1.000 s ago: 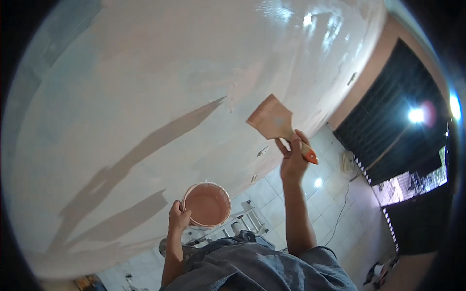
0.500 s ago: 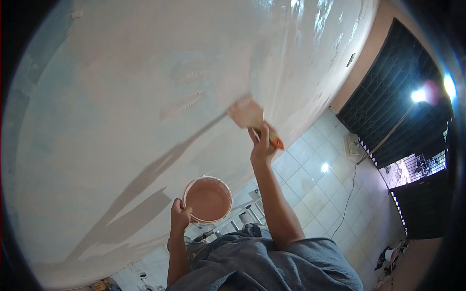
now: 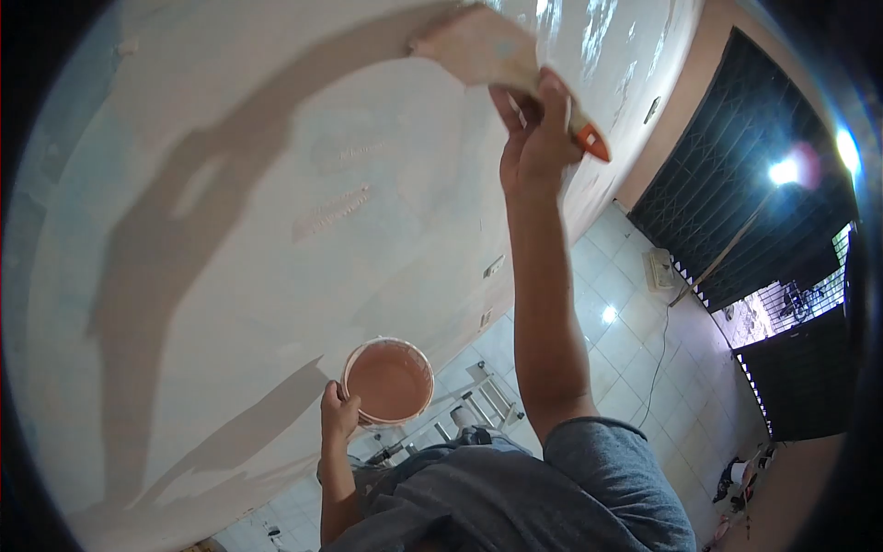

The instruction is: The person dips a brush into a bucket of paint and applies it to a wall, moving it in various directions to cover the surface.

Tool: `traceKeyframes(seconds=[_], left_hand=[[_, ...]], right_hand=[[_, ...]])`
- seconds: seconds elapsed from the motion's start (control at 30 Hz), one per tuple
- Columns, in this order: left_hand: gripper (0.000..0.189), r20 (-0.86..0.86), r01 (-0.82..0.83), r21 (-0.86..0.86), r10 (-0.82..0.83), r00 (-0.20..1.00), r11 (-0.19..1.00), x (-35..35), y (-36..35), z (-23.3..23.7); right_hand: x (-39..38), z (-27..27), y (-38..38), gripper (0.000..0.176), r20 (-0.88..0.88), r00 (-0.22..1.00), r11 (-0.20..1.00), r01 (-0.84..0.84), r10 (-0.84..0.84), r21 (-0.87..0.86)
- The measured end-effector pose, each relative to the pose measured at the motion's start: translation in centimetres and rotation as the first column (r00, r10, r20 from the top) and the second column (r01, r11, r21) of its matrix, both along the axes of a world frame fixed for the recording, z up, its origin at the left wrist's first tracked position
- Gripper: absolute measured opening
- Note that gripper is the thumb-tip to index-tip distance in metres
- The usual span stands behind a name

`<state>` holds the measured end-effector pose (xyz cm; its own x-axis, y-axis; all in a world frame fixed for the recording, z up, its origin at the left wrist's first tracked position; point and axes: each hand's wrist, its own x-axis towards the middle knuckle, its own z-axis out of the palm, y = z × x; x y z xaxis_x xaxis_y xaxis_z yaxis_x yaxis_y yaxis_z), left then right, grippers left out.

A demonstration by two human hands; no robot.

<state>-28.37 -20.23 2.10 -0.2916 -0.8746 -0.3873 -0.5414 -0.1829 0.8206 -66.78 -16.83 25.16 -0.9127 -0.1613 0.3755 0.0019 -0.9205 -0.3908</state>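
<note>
High on the pale wall [image 3: 368,248], my right hand [image 3: 538,138] is closed around the handle of a wide brush [image 3: 487,46] with an orange handle end. The brush's bristle edge lies at or very near the wall, slightly blurred. Lower down, my left hand [image 3: 339,412] grips the rim of a round bucket [image 3: 389,382] holding pinkish-brown paint. The bucket is held upright in front of my body, apart from the wall. Two rough patches show on the wall between the bucket and the brush.
A metal ladder [image 3: 492,396] stands below, near the bucket. On the tiled floor [image 3: 598,368] are a cable and a pale box [image 3: 660,270]. A bright lamp [image 3: 784,172] on a pole stands before a dark folding gate [image 3: 727,166]. Wall sockets [image 3: 494,267] sit low on the wall.
My right hand has moved up the wall with the brush, and the arm is stretched further. Its shadow has shifted upward. The bucket and my left hand have hardly moved.
</note>
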Motion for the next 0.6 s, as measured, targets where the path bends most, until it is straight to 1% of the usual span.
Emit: traceKeyframes(seconds=[0.07, 0.13, 0.2, 0.23, 0.27, 0.33, 0.37, 0.4, 0.43, 0.47, 0.5, 0.57, 0.6], left_hand=[[0.015, 0.010, 0.008, -0.011, -0.008, 1.000, 1.000, 0.4, -0.3, -0.9], [0.015, 0.024, 0.015, -0.021, -0.015, 1.000, 1.000, 0.4, -0.6, -1.2], [0.016, 0.082, 0.010, 0.016, -0.011, 0.997, 1.000, 0.1, -0.6, -0.7], [0.016, 0.080, 0.013, 0.005, -0.014, 0.997, 1.000, 0.2, -0.7, -0.6], [0.016, 0.150, 0.063, -0.064, -0.053, 0.987, 0.996, 0.2, -0.8, -0.4], [0.017, 0.294, 0.186, -0.201, -0.122, 0.948, 0.962, 0.1, -1.3, -0.3], [0.016, 0.233, 0.114, -0.103, -0.087, 0.968, 0.988, -0.1, -1.6, -0.2], [0.016, 0.232, 0.133, -0.121, -0.102, 0.967, 0.984, -1.3, -1.4, 1.2], [0.015, 0.202, 0.100, -0.082, -0.081, 0.976, 0.992, -2.1, -0.6, 3.1], [0.014, 0.175, 0.064, -0.039, -0.057, 0.983, 0.997, -2.5, -0.2, 4.3], [0.012, 0.185, 0.110, -0.091, -0.091, 0.978, 0.990, -2.1, -0.6, 3.4], [0.013, 0.172, 0.093, -0.080, -0.078, 0.982, 0.992, -2.1, -0.5, 3.8], [0.013, 0.156, 0.067, -0.061, -0.057, 0.986, 0.996, -2.1, -0.2, 3.8]], right_hand=[[-0.6, -5.3, -1.4, 0.023, 0.187, 0.981, 0.999, -0.043, 0.045, -0.016], [1.2, -11.3, -1.5, 0.023, 0.291, 0.957, 0.992, -0.029, -0.007, 0.120], [2.6, -18.0, 0.5, 0.026, 0.359, 0.933, 0.949, -0.079, -0.037, 0.305], [2.9, -19.9, 1.3, 0.027, 0.386, 0.920, 0.912, -0.104, -0.063, 0.396], [3.1, -19.7, 2.1, 0.027, 0.384, 0.921, 0.918, -0.095, -0.065, 0.385], [2.9, -18.6, 3.0, 0.029, 0.478, 0.873, 0.821, -0.201, -0.096, 0.533], [1.9, -17.4, 2.2, 0.029, 0.478, 0.870, 0.851, -0.157, -0.120, 0.501], [0.6, -14.9, 1.4, 0.029, 0.425, 0.897, 0.862, -0.118, -0.120, 0.493], [-0.5, -11.7, 0.8, 0.028, 0.372, 0.920, 0.870, -0.082, -0.121, 0.486], [-1.1, -7.1, 0.4, 0.026, 0.292, 0.944, 0.893, 0.006, -0.153, 0.449], [-2.4, -4.1, 0.0, 0.026, 0.173, 0.976, 0.929, 0.063, -0.135, 0.365], [-4.1, 2.0, 0.3, 0.025, 0.126, 0.990, 0.967, 0.032, -0.065, 0.253], [-4.8, 4.0, 0.8, 0.024, 0.098, 0.990, 0.975, 0.076, -0.099, 0.209]])
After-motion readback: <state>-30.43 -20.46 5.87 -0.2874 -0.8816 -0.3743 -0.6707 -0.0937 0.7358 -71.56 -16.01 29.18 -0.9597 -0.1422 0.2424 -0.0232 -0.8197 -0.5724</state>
